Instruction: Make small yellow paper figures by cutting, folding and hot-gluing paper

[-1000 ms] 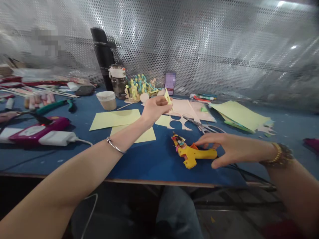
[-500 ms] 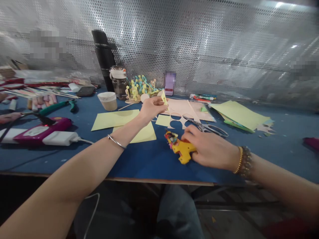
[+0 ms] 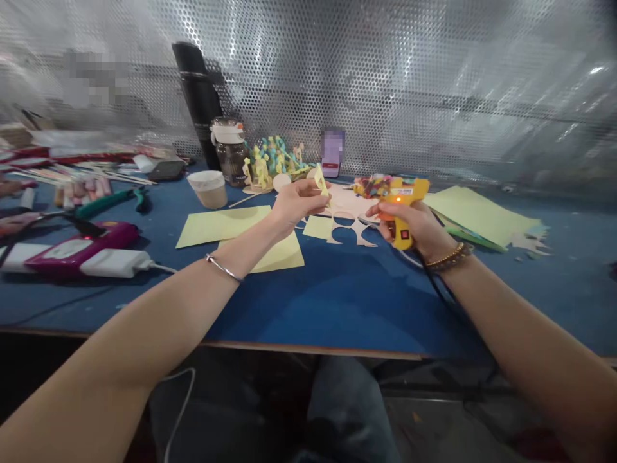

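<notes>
Two-handed hold above a blue bench [image 3: 337, 302]. The right hand [image 3: 414, 225] is closed around the grip of a yellow hot glue gun [image 3: 402, 212], raised just right of a pale pink cut-paper sheet [image 3: 347, 202]. An orange indicator light [image 3: 398, 200] glows on the gun's body, and a black power cord [image 3: 436, 289] runs from beneath the hand toward the near edge. Coloured bits crowd the gun's left end, so the nozzle cannot be made out. The left hand [image 3: 301, 202] narrowly pinches a small yellow paper piece [image 3: 321, 181] between thumb and fingertips, held up clear of the bench and apart from the gun. Note: a grip kept on the handle, with fingers away from the hot tip, and a pinch at the paper's edge are the safer holds.
</notes>
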`<state>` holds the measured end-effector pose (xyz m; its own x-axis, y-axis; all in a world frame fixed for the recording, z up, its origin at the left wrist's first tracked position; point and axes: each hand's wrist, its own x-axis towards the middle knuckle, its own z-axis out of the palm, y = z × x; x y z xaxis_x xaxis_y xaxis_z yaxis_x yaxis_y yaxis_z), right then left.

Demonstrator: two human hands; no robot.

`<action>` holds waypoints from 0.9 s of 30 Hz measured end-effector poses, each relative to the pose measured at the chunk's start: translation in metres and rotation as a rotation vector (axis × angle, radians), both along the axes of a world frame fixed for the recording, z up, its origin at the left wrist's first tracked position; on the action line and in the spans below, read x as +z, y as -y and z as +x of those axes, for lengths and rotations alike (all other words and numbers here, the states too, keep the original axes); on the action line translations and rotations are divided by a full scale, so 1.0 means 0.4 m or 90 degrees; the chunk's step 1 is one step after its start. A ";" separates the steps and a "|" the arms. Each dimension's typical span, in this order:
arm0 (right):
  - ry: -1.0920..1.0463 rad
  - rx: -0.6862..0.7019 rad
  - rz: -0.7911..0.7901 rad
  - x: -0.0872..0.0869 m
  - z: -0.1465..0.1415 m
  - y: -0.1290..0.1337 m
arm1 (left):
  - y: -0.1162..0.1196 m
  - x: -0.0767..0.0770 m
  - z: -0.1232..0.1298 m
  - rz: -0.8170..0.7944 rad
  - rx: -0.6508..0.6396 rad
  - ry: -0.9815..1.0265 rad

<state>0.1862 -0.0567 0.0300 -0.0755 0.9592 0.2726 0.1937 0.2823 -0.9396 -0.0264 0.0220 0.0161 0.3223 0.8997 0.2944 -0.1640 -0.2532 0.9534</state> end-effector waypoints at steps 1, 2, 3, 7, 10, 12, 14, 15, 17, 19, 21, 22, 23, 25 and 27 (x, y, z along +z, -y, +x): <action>0.015 0.013 -0.015 0.001 0.001 0.006 | 0.000 -0.002 0.000 0.006 -0.005 -0.005; 0.021 0.025 -0.023 0.005 0.001 0.012 | -0.001 -0.003 0.000 0.011 -0.008 -0.009; 0.025 0.035 -0.026 0.010 0.002 0.018 | -0.001 -0.004 -0.001 0.015 -0.009 -0.012; 0.037 0.033 -0.018 0.027 0.007 0.028 | 0.000 -0.004 -0.001 0.022 0.001 -0.024; 0.060 0.031 -0.037 0.021 0.012 0.022 | 0.004 -0.004 0.001 0.025 -0.002 -0.029; 0.070 0.034 -0.047 0.015 0.015 0.018 | 0.006 -0.004 0.003 0.024 -0.005 -0.029; 0.069 0.036 -0.047 0.009 0.015 0.015 | 0.008 -0.004 0.004 0.023 -0.008 -0.026; 0.069 0.034 -0.046 0.008 0.015 0.015 | 0.009 -0.003 0.004 0.022 -0.010 -0.025; 0.069 0.028 -0.046 0.005 0.014 0.015 | 0.010 -0.003 0.005 0.020 -0.010 -0.028; 0.070 0.023 -0.049 0.005 0.012 0.016 | 0.011 -0.003 0.005 0.018 -0.006 -0.034; 0.066 0.020 -0.048 0.005 0.010 0.017 | 0.012 -0.002 0.006 0.017 -0.004 -0.036; 0.064 0.020 -0.048 0.005 0.009 0.017 | 0.011 -0.002 0.006 0.018 -0.005 -0.034; 0.063 0.022 -0.048 0.005 0.008 0.016 | 0.011 -0.002 0.006 0.019 -0.006 -0.031; 0.066 0.026 -0.053 0.005 0.007 0.016 | 0.012 -0.001 0.006 0.022 -0.010 -0.027; 0.073 0.026 -0.054 0.005 0.006 0.016 | 0.013 0.000 0.006 0.023 -0.010 -0.030</action>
